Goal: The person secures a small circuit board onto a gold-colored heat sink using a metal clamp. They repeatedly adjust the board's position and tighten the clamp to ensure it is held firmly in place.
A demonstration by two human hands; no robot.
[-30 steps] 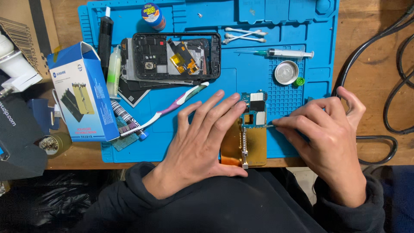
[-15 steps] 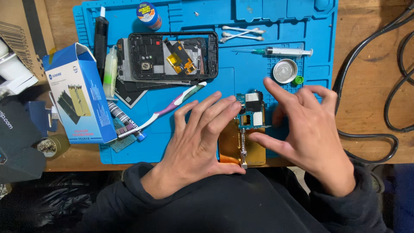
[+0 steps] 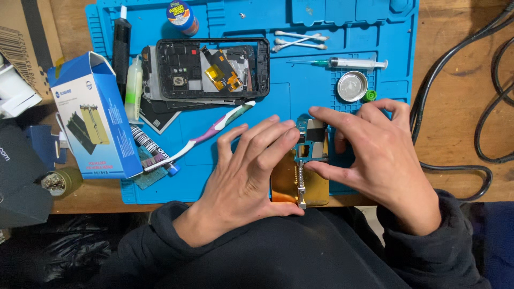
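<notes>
Pinching the small circuit board [image 3: 312,140] now with right hand [image 3: 375,155] repositioned from the side, left hand [image 3: 251,166] flat, steadying the gold holder [image 3: 297,184].

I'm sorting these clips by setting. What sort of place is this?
Most likely an electronics repair bench. A blue work mat covers a wooden table, an opened phone lies on it, and the left hand and right hand handle a small circuit board on a gold-coloured holder.

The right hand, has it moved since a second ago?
Yes. The right hand has opened and shifted left and up the blue mat, its fingers now around the small circuit board, closer to the round metal tin.
</notes>
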